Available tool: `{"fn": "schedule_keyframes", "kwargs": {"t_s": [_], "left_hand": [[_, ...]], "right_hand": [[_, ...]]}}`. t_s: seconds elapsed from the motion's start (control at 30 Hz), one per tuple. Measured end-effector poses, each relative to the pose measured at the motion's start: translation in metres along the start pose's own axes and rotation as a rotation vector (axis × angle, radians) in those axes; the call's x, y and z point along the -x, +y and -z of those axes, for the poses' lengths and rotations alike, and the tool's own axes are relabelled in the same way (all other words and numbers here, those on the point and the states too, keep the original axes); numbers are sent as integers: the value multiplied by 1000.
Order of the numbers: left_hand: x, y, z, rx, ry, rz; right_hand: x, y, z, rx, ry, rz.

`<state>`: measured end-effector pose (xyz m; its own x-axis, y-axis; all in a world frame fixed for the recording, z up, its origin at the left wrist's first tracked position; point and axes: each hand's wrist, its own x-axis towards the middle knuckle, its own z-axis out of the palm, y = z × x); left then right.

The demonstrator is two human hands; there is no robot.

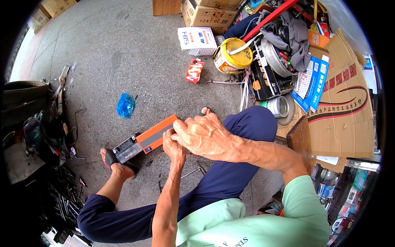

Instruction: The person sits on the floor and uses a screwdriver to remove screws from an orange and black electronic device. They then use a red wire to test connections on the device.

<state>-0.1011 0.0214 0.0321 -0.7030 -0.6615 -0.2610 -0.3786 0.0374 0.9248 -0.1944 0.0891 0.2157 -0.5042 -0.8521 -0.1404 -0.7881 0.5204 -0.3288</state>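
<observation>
My left hand (174, 145) and my right hand (206, 136) meet in front of me, fingers curled together. Whatever they pinch between them is hidden, so I cannot make it out. Just left of them is a long orange box-shaped device (158, 131) with a grey stripe along its face. A black and grey unit (128, 149) adjoins its lower-left end, close to my sandalled foot (119, 164). My hands overlap the device's right end, but whether they touch it I cannot tell. A thin red wire (154, 157) runs on the floor below it.
A blue plastic bag (125, 106) and a small red box (194, 71) lie on the grey floor. At right stand a yellow-lidded bucket (236, 53), a tin can (277, 107) and cardboard (343, 103). Scattered tools (66, 201) fill the left side. A wooden stool (299, 138) stands by my right arm.
</observation>
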Motion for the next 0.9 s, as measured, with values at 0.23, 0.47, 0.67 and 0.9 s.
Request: {"fn": "schedule_keyframes", "kwargs": {"t_s": [0.23, 0.47, 0.67, 0.9], "left_hand": [[33, -34, 7, 74, -8, 69], [41, -60, 15, 92, -94, 245], [40, -68, 23, 84, -61, 246], [41, -60, 27, 86, -63, 285]], "right_hand": [[3, 7, -2, -44, 152, 195], [0, 7, 0, -22, 177, 156], [-5, 1, 6, -33, 150, 124], [-6, 4, 5, -32, 174, 174]]}}
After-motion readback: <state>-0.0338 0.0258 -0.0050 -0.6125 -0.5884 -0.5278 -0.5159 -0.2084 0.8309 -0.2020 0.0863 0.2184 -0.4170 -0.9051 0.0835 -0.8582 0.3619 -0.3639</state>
